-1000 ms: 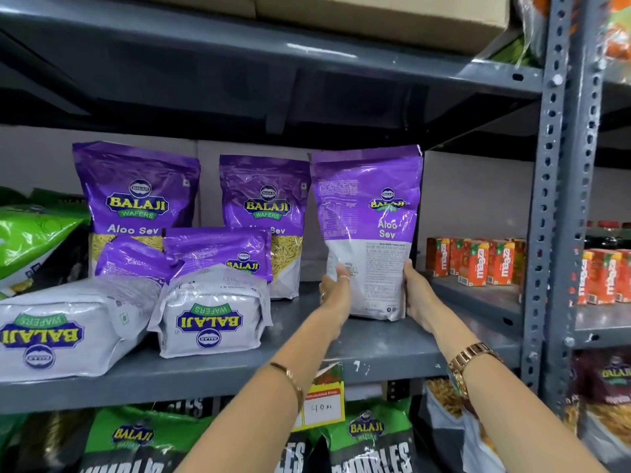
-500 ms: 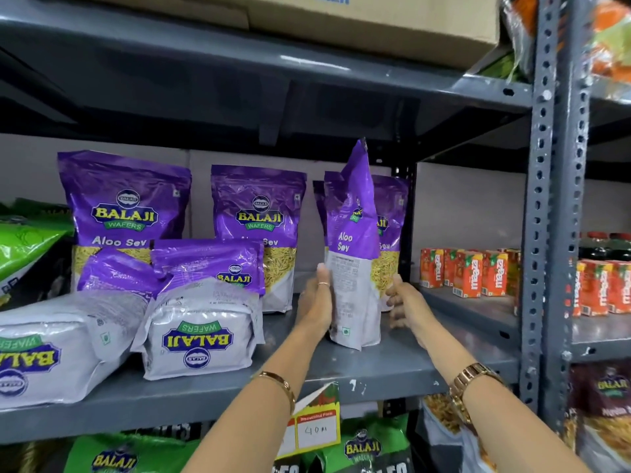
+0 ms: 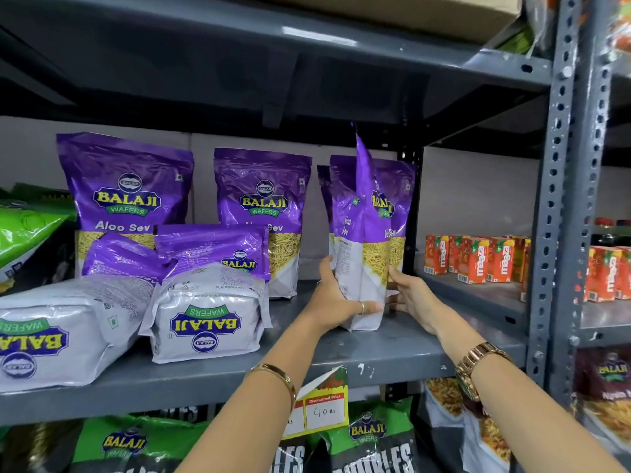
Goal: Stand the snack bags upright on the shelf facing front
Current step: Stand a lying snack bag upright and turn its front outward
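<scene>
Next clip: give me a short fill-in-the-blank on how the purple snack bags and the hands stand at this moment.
1. The held bag is gripped by ____ hands, the left hand and the right hand.
2. It is turned ____ to the camera, not front-facing.
3. On the shelf, ____ bags lie toppled at the front left: the near bag and the far-left bag.
4. The cartons to the right are ____ in colour.

Missing words: both; edge-on; two; orange

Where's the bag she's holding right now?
The held purple bag stands edge-on at the right of the middle shelf, between both hands, just ahead of another upright purple bag.
</scene>
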Available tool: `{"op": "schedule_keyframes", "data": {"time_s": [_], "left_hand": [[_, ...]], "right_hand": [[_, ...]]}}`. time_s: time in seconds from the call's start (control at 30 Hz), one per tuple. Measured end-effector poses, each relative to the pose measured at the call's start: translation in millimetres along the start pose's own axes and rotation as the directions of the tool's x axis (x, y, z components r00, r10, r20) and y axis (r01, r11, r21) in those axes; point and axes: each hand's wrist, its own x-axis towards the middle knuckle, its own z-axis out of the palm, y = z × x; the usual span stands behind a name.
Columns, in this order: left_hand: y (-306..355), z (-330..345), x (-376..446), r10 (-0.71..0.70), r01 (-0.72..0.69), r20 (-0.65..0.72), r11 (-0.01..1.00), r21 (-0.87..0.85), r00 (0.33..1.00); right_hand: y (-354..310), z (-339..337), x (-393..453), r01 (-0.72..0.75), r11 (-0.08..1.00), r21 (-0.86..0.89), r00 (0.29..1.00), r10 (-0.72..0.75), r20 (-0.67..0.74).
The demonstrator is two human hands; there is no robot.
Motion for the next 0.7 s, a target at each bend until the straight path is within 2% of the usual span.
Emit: {"op": "schedule_keyframes", "data": {"time_s": [0.1, 0.3, 0.4, 0.53, 0.7], "left_hand": [[-3, 0, 2, -0.053, 0.055, -0.033, 0.997, 0.062, 0.998], [-5, -3, -1, -0.042, 0.059, -0.069, 0.960, 0.274, 0.997], [-7, -3, 3, -0.086, 0.094, -0.038, 0.928, 0.361, 0.996], [-12, -2, 9, -0.195, 0.176, -0.004, 0.875, 0.451, 0.981], [-10, 0, 6, -0.221, 0.138, 0.130, 0.875, 0.464, 0.967]], "right_hand": [[1, -1, 0, 0.010, 1.000, 0.004, 0.999, -0.010, -0.045], [2, -8, -1, 0.061, 0.998, 0.023, 0.975, -0.055, -0.217], [1, -9, -1, 0.122, 0.992, 0.025, 0.954, -0.111, -0.280], [6, -10, 5, 0.098, 0.995, -0.035, 0.935, -0.103, -0.338], [10, -12, 12, 0.052, 0.994, 0.096, 0.949, -0.019, -0.314]]}}
